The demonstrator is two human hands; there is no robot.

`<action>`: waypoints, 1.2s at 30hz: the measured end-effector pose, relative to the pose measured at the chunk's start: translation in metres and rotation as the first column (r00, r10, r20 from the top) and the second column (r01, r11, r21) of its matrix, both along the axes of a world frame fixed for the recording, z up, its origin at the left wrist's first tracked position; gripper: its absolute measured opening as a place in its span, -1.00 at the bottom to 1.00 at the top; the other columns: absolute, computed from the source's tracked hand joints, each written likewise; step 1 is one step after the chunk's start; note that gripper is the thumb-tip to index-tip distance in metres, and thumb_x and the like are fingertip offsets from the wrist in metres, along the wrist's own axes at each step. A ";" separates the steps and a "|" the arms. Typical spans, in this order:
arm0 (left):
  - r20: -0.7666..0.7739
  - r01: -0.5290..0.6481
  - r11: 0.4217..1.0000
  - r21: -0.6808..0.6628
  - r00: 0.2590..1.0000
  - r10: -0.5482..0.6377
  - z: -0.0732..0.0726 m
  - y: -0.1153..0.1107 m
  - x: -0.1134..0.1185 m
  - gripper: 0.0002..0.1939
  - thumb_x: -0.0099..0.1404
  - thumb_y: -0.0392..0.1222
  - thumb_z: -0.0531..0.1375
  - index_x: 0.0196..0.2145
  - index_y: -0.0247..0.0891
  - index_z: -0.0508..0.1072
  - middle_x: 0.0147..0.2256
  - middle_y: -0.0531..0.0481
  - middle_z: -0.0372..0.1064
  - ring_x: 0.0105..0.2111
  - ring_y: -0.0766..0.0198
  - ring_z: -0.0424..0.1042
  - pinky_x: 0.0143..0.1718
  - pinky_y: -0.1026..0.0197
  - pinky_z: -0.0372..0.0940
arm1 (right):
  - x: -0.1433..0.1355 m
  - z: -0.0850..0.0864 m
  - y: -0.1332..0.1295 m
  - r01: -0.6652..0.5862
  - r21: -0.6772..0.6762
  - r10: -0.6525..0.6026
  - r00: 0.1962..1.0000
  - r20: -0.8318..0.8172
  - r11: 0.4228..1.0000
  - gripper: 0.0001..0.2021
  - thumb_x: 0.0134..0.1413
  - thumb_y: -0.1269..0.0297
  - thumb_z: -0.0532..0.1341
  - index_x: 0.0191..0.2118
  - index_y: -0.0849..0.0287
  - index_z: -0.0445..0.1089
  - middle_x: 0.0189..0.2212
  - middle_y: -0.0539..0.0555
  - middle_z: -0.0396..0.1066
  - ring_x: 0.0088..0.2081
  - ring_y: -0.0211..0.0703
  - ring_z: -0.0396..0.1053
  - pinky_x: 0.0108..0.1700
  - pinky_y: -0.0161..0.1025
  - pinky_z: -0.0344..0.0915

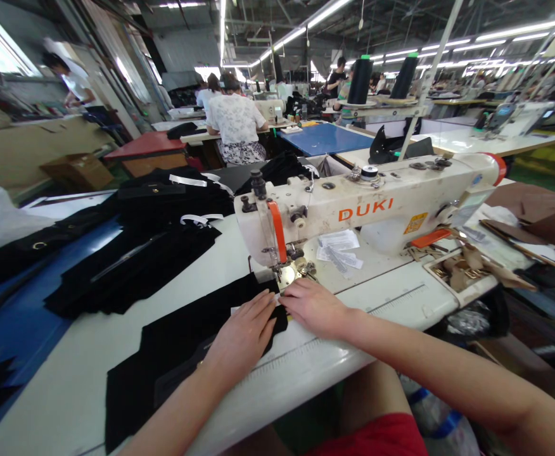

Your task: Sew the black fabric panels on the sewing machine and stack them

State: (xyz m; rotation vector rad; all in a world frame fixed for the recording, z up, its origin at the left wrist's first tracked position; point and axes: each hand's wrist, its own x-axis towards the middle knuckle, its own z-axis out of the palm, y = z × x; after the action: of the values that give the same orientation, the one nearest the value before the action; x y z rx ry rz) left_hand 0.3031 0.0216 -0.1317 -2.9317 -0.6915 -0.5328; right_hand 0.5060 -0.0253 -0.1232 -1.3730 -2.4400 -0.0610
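A white sewing machine (315,206) with an orange guard stands on the pale sewing table (401,304). Black fabric (177,335) lies flat to the left of the needle area and reaches under it. My left hand (244,329) rests on this fabric, palm down, fingers stretched toward the needle. A small white strip (234,311) shows beside its fingers. Just below the needle, my right hand (313,307) lies with its fingertips at the fabric's right edge, fingers extended and nearly touching the left fingertips.
Stacked black pieces (139,259) with white strips lie at the left. White labels (339,248) sit on the machine bed. A tray (462,272) of brown scraps stands at the right. Black thread cones (360,81) rise behind. Several people sit or stand farther back.
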 end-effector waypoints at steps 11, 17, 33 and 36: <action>-0.093 -0.055 0.992 -0.117 0.995 0.044 0.004 0.026 0.015 -0.57 0.41 -0.15 -0.05 0.12 -0.37 0.35 0.11 -0.22 0.36 0.13 0.13 0.32 0.14 0.00 0.25 | 0.009 -0.002 0.024 0.043 0.044 -0.044 0.998 0.035 0.998 -0.82 0.25 0.41 0.10 -0.26 0.26 0.45 -0.32 0.13 0.40 -0.23 -0.11 0.29 -0.10 -0.18 0.24; -0.073 -0.045 0.988 -0.144 0.997 0.035 0.002 0.027 0.016 -0.58 0.41 -0.15 -0.05 0.13 -0.32 0.35 0.12 -0.20 0.34 0.14 0.14 0.31 0.16 -0.01 0.23 | 0.010 -0.002 0.025 0.065 0.042 -0.067 0.997 0.037 0.997 -0.80 0.26 0.44 0.08 -0.27 0.28 0.46 -0.33 0.14 0.40 -0.25 -0.11 0.28 -0.15 -0.18 0.21; -0.058 -0.057 0.982 -0.180 0.997 0.047 0.000 0.036 0.019 -0.58 0.41 -0.10 -0.05 0.12 -0.29 0.36 0.14 -0.19 0.33 0.14 0.13 0.31 0.17 -0.05 0.20 | 0.011 -0.004 0.028 0.087 0.001 -0.087 0.996 0.008 0.996 -0.76 0.29 0.41 0.02 -0.17 0.30 0.44 -0.27 0.18 0.41 -0.21 -0.07 0.28 -0.12 -0.14 0.19; -0.063 -0.053 0.983 -0.175 0.997 0.043 0.000 0.035 0.019 -0.57 0.41 -0.12 -0.06 0.12 -0.30 0.36 0.13 -0.20 0.33 0.15 0.13 0.30 0.17 -0.05 0.20 | 0.011 -0.004 0.026 0.088 0.003 -0.088 0.996 0.011 0.996 -0.77 0.28 0.43 0.03 -0.19 0.29 0.45 -0.28 0.17 0.41 -0.21 -0.07 0.28 -0.12 -0.15 0.19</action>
State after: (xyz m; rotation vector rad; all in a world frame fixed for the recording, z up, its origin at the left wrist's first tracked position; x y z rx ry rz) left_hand 0.3218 0.0566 -0.1312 -3.0693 -0.8413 -0.3977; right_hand 0.5170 0.0008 -0.1267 -1.4819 -2.3864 -0.0930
